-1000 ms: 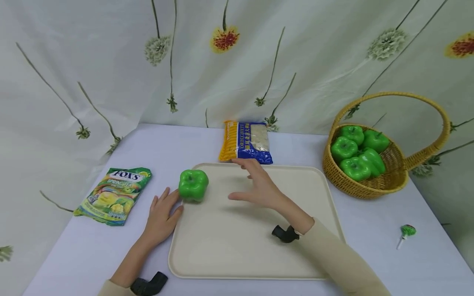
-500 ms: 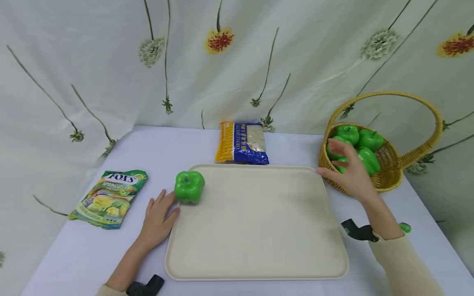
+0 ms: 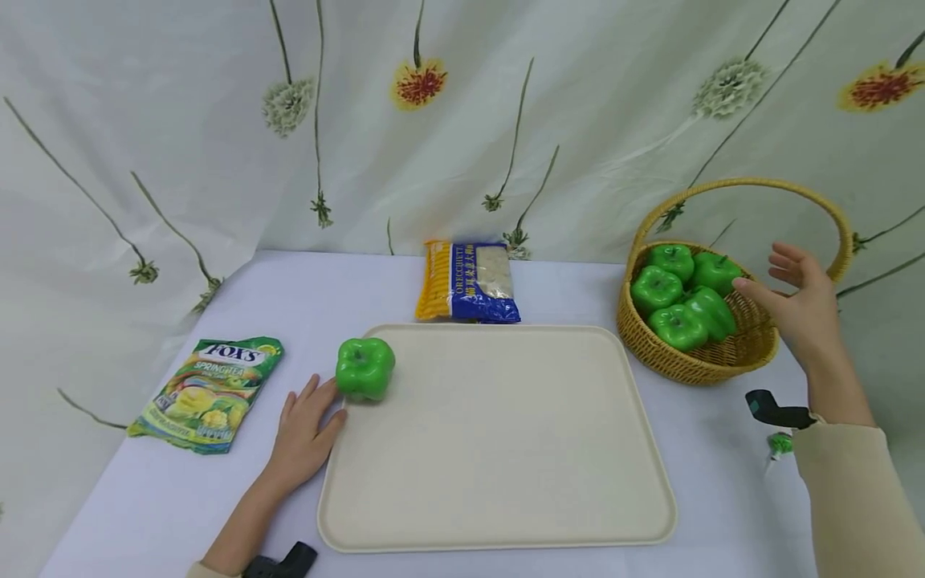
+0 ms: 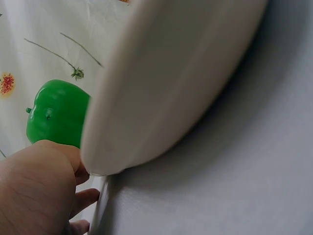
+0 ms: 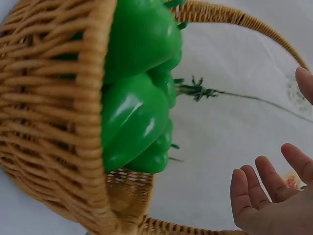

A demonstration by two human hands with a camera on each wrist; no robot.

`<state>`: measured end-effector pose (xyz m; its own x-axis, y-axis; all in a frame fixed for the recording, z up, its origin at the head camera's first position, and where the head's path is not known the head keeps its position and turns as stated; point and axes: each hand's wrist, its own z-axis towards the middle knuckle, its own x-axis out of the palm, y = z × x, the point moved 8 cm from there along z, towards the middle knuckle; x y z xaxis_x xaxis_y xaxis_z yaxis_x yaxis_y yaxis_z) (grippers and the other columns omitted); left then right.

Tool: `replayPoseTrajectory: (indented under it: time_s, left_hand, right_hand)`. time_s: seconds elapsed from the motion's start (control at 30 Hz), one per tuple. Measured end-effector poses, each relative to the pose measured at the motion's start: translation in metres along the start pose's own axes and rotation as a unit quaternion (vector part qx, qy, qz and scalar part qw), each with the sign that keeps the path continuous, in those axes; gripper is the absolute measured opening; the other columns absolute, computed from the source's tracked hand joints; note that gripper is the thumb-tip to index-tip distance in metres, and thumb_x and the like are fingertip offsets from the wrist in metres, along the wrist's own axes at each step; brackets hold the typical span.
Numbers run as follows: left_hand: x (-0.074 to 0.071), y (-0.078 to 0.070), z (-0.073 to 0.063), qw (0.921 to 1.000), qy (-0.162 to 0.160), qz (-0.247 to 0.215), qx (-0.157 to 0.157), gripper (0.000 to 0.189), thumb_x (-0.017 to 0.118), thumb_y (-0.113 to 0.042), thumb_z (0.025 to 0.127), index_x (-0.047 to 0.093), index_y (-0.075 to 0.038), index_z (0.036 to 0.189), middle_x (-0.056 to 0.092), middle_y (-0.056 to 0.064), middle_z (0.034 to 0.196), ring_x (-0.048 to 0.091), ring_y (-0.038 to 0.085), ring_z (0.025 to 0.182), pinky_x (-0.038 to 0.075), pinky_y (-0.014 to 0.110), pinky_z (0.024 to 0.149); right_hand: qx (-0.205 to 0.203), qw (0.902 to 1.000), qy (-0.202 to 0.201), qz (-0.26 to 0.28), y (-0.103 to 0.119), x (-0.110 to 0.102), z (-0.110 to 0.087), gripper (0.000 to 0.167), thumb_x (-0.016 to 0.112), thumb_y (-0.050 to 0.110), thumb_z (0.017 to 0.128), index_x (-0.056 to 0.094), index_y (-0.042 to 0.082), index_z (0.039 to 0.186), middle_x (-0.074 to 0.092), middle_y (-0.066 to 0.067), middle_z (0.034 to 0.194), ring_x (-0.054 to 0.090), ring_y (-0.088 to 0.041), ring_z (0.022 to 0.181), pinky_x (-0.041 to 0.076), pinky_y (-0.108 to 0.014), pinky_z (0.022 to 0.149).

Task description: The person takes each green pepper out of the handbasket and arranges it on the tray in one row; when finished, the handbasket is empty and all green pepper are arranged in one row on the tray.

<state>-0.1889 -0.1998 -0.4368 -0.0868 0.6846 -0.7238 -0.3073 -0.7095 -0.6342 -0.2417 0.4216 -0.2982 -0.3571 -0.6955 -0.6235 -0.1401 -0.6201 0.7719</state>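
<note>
My left hand (image 3: 303, 433) lies relaxed on the table at the left edge of a cream tray (image 3: 499, 449), its fingertips close to a green bell pepper (image 3: 364, 368) on the tray's back left corner. The left wrist view shows the same pepper (image 4: 59, 113) just beyond the hand. At the right, my right hand (image 3: 805, 301) hovers with spread fingers and nothing in them, over the right side of a wicker basket (image 3: 672, 365). Several green bell peppers (image 3: 711, 313) fill the basket's left part. In the right wrist view, a gap separates the fingers from the peppers (image 5: 134, 120).
A yellow and blue pasta bag (image 3: 470, 281) lies behind the tray. On the left is a green candy bag (image 3: 209, 393). A lollipop (image 3: 780, 443) lies beside the right sleeve, partly covered by it. The basket's tall handle (image 3: 744, 183) arches beside the right hand.
My right hand has moved right from above the tray, passing in front of the basket, to the basket's right side. My left hand has stayed beside the pepper. The head view has shifted slightly.
</note>
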Motion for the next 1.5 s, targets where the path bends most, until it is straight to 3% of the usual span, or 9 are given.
replayPoseTrajectory:
  time_s: [0.07, 0.2, 0.4, 0.73, 1.23, 1.5]
  left_hand:
    - [0.000, 0.000, -0.001, 1.0000, -0.003, 0.002, 0.001, 0.047, 0.054, -0.009, 0.095, 0.048, -0.001, 0.140, 0.051, 0.025, 0.141, 0.025, 0.054, 0.141, 0.005, 0.073, 0.111]
    - [-0.001, 0.001, -0.001, 1.0000, -0.004, 0.001, 0.001, 0.047, 0.054, -0.009, 0.095, 0.048, -0.001, 0.140, 0.051, 0.025, 0.142, 0.025, 0.054, 0.141, 0.005, 0.072, 0.112]
    - [0.000, 0.001, -0.001, 1.0000, 0.000, 0.001, -0.002, 0.047, 0.054, -0.009, 0.095, 0.048, -0.001, 0.141, 0.050, 0.025, 0.143, 0.024, 0.053, 0.142, 0.004, 0.071, 0.112]
    - [0.002, -0.001, 0.000, 0.9999, 0.006, 0.006, -0.005, 0.047, 0.053, -0.010, 0.096, 0.047, -0.001, 0.142, 0.049, 0.025, 0.144, 0.023, 0.053, 0.142, 0.005, 0.072, 0.112]
    - [0.001, 0.000, -0.001, 0.9999, 0.007, 0.011, -0.009, 0.047, 0.053, -0.009, 0.095, 0.047, 0.001, 0.141, 0.048, 0.026, 0.144, 0.023, 0.052, 0.142, 0.005, 0.071, 0.112]
    - [0.001, 0.001, -0.001, 0.9998, 0.008, 0.010, -0.014, 0.048, 0.053, -0.010, 0.096, 0.046, 0.000, 0.142, 0.047, 0.025, 0.145, 0.023, 0.051, 0.143, 0.005, 0.071, 0.113]
  right_hand:
    - [0.017, 0.9998, 0.013, 0.007, -0.008, 0.002, 0.004, 0.079, 0.062, 0.050, 0.090, 0.020, 0.034, 0.155, 0.021, -0.007, 0.163, 0.026, -0.030, 0.147, 0.030, -0.058, 0.114]
    - [0.030, 0.9989, 0.031, 0.016, -0.021, 0.008, 0.012, 0.082, 0.061, 0.052, 0.090, 0.017, 0.030, 0.156, 0.016, -0.013, 0.164, 0.019, -0.036, 0.149, 0.024, -0.063, 0.114]
    - [0.025, 0.9972, 0.071, 0.003, -0.032, 0.026, 0.020, 0.088, 0.060, 0.051, 0.091, 0.014, 0.016, 0.158, 0.015, -0.025, 0.161, 0.019, -0.048, 0.144, 0.024, -0.068, 0.111]
    - [0.017, 0.9919, 0.124, -0.021, -0.041, 0.048, 0.025, 0.091, 0.057, 0.049, 0.094, 0.008, 0.001, 0.156, 0.013, -0.036, 0.156, 0.018, -0.057, 0.141, 0.026, -0.071, 0.106]
    - [0.025, 0.9829, 0.156, -0.094, -0.057, 0.066, 0.026, 0.089, 0.047, 0.050, 0.098, 0.007, -0.008, 0.152, 0.023, -0.045, 0.146, 0.028, -0.060, 0.132, 0.032, -0.068, 0.104]
    - [0.026, 0.9806, 0.169, -0.095, -0.058, 0.067, 0.029, 0.089, 0.045, 0.052, 0.098, 0.004, -0.006, 0.153, 0.015, -0.044, 0.150, 0.023, -0.061, 0.134, 0.029, -0.070, 0.105]
